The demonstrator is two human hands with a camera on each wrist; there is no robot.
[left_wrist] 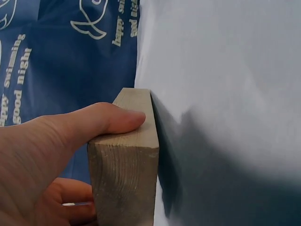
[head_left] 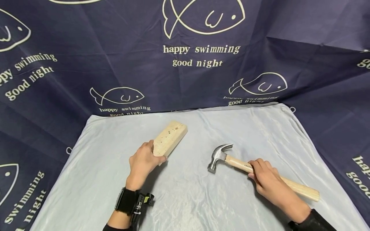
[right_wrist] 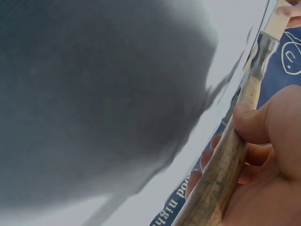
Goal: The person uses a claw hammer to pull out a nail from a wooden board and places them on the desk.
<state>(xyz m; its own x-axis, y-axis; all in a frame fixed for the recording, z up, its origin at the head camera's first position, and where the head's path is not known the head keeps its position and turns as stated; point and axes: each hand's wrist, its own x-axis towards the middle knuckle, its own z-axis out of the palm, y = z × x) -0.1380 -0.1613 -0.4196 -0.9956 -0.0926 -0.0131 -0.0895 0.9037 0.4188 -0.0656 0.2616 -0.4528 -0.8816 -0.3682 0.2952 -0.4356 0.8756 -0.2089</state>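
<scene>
Gripping wood block point(head_left: 170, 136) by near end in left fingers point(left_wrist: 120, 121), slanted lengthwise far-right; grasping hammer point(head_left: 237, 163) mid-handle in right fingers point(right_wrist: 255, 125), pointed head-first leftward.

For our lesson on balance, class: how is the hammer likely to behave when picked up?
The hammer will probably feel head-heavy, since its metal head sits at one end of a wooden handle. The straight handle suggests it stays stiff. It may twist in a loose grip, as the claw juts sideways.

Cloth-covered table point(head_left: 185, 205): pale, shiny, creased toward the right. Wooden block point(head_left: 169, 137) and claw hammer point(head_left: 235, 162) on or just above it, contact unclear.
</scene>
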